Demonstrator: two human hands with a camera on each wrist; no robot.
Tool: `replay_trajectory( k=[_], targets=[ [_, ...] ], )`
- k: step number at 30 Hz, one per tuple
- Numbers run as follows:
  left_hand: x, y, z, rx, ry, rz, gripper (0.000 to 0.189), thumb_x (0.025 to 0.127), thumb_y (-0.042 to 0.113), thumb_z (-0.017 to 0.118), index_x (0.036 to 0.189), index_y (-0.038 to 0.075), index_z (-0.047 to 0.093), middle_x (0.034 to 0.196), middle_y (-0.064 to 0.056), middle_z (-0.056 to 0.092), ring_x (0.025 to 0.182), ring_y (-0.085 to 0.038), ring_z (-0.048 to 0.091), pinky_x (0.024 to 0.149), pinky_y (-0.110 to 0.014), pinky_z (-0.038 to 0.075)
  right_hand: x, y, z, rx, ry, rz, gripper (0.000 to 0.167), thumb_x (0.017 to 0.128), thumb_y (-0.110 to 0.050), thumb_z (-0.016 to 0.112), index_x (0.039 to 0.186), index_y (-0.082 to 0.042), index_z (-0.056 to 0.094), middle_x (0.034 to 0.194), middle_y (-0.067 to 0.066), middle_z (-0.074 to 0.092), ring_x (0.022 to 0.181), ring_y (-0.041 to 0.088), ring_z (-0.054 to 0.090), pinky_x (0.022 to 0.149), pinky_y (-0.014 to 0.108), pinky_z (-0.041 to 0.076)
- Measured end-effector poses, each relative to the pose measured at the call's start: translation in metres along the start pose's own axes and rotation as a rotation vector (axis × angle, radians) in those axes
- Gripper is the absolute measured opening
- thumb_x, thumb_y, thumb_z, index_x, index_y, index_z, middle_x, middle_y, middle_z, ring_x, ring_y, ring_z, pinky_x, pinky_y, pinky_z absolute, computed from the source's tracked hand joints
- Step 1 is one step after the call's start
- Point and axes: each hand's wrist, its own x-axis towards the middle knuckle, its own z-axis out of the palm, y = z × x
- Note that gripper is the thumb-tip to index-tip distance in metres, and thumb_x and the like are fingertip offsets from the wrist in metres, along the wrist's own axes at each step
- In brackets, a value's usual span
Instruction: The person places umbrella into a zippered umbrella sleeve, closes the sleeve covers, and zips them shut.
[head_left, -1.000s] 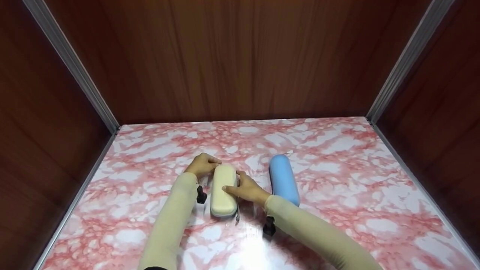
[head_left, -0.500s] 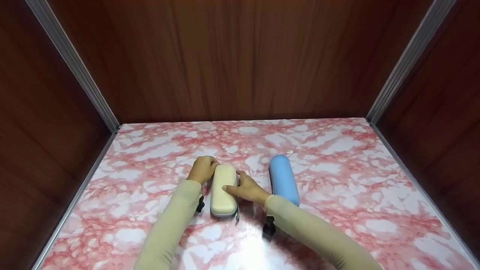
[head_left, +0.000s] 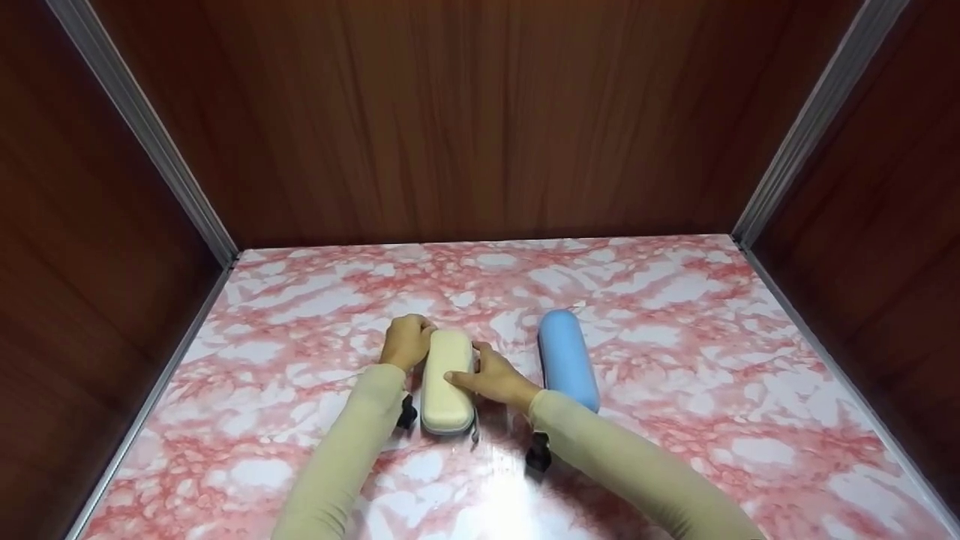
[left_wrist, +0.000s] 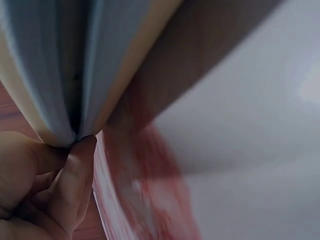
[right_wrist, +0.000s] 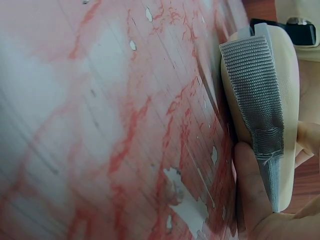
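Observation:
A cream zippered glasses case (head_left: 448,405) lies lengthwise on the table. My left hand (head_left: 406,341) is at its far left side. In the left wrist view, the thumb and index finger of that hand (left_wrist: 50,185) pinch the zipper pull, hidden between the fingertips, where the two grey zipper edges (left_wrist: 112,45) meet. Those edges stand apart along the near part, with a dark gap between them. My right hand (head_left: 499,379) grips the case from the right, thumb on top. In the right wrist view, a grey woven strip (right_wrist: 255,85) shows on the case's side.
A blue case (head_left: 570,360) of similar shape lies to the right, close beyond the right wrist. The red-and-white marbled table (head_left: 675,337) is enclosed by a brown back panel (head_left: 480,120) and side panels with metal corner posts.
My left hand has turned at the wrist and drawn slightly nearer along the case's left side. The right hand and both cases stay in place.

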Motion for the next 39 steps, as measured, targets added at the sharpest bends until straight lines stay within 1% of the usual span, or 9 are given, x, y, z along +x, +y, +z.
replay_trajectory(
  k=[7, 11, 15, 18, 22, 25, 32, 37, 39],
  targets=[
    [-0.002, -0.002, -0.003, -0.029, -0.043, -0.067, 0.017, 0.099, 0.012, 0.062, 0.094, 0.000, 0.073, 0.093, -0.013, 0.071, 0.091, -0.029, 0.066, 0.085, -0.043, 0.053, 0.000, 0.000, 0.000, 0.024, -0.020, -0.003, 0.090, 0.090, -0.034, 0.075, 0.152, 0.007, 0.024, 0.117, 0.022, 0.065, 0.103, 0.027, 0.065, 0.087, 0.038, 0.054],
    [-0.004, -0.006, -0.006, -0.072, -0.080, -0.100, 0.020, 0.101, 0.014, 0.059, 0.099, 0.000, 0.072, 0.096, -0.013, 0.070, 0.094, -0.028, 0.065, 0.087, -0.043, 0.052, 0.000, 0.000, -0.002, 0.017, -0.014, 0.004, 0.091, 0.089, -0.034, 0.075, 0.152, 0.007, 0.024, 0.118, 0.023, 0.064, 0.103, 0.028, 0.065, 0.087, 0.038, 0.054],
    [-0.006, -0.010, -0.008, -0.101, -0.120, -0.121, 0.021, 0.102, 0.014, 0.056, 0.101, 0.001, 0.072, 0.096, -0.011, 0.069, 0.089, -0.024, 0.063, 0.084, -0.040, 0.052, -0.001, 0.000, -0.002, 0.009, -0.015, 0.006, 0.093, 0.089, -0.034, 0.075, 0.153, 0.006, 0.022, 0.119, 0.023, 0.064, 0.105, 0.028, 0.064, 0.091, 0.039, 0.053],
    [-0.007, -0.011, -0.009, -0.113, -0.143, -0.119, 0.021, 0.102, 0.015, 0.056, 0.103, 0.001, 0.072, 0.092, -0.010, 0.069, 0.080, -0.022, 0.063, 0.077, -0.039, 0.054, -0.001, 0.001, -0.003, 0.030, -0.029, 0.004, 0.094, 0.090, -0.033, 0.075, 0.156, 0.002, 0.018, 0.118, 0.021, 0.064, 0.104, 0.027, 0.065, 0.088, 0.039, 0.054],
    [-0.007, -0.011, -0.010, -0.123, -0.147, -0.118, 0.022, 0.100, 0.017, 0.058, 0.103, 0.001, 0.073, 0.087, -0.009, 0.070, 0.071, -0.019, 0.065, 0.070, -0.036, 0.056, 0.001, 0.002, -0.002, 0.080, -0.062, -0.016, 0.093, 0.092, -0.029, 0.074, 0.159, -0.006, 0.015, 0.115, 0.020, 0.066, 0.097, 0.025, 0.068, 0.080, 0.037, 0.057],
    [-0.007, -0.012, -0.010, -0.137, -0.139, -0.136, 0.020, 0.099, 0.015, 0.060, 0.100, 0.001, 0.074, 0.084, -0.008, 0.071, 0.070, -0.018, 0.067, 0.068, -0.034, 0.057, 0.001, 0.002, -0.002, 0.081, -0.073, -0.033, 0.091, 0.092, -0.028, 0.073, 0.160, -0.010, 0.016, 0.111, 0.019, 0.068, 0.092, 0.023, 0.069, 0.077, 0.036, 0.057],
    [-0.008, -0.010, -0.008, -0.185, -0.124, -0.194, 0.019, 0.097, 0.012, 0.058, 0.097, 0.001, 0.074, 0.088, -0.011, 0.071, 0.065, -0.017, 0.066, 0.057, -0.028, 0.054, 0.000, 0.000, -0.002, 0.055, -0.078, -0.045, 0.089, 0.093, -0.029, 0.072, 0.160, -0.009, 0.018, 0.110, 0.019, 0.069, 0.092, 0.023, 0.069, 0.078, 0.036, 0.057],
    [-0.010, -0.008, -0.008, -0.173, -0.113, -0.205, 0.017, 0.096, 0.012, 0.059, 0.093, 0.001, 0.071, 0.085, -0.010, 0.068, 0.063, -0.015, 0.060, 0.057, -0.026, 0.050, 0.000, 0.000, -0.002, 0.065, -0.082, -0.042, 0.089, 0.093, -0.029, 0.072, 0.160, -0.009, 0.018, 0.110, 0.018, 0.069, 0.093, 0.023, 0.069, 0.079, 0.036, 0.057],
    [-0.010, -0.008, -0.008, -0.189, -0.118, -0.215, 0.017, 0.097, 0.012, 0.059, 0.093, 0.000, 0.070, 0.083, -0.009, 0.067, 0.064, -0.015, 0.060, 0.058, -0.027, 0.050, 0.001, 0.001, -0.002, 0.062, -0.079, -0.043, 0.088, 0.093, -0.029, 0.072, 0.160, -0.009, 0.018, 0.111, 0.018, 0.069, 0.093, 0.023, 0.069, 0.079, 0.036, 0.057]
  ],
)
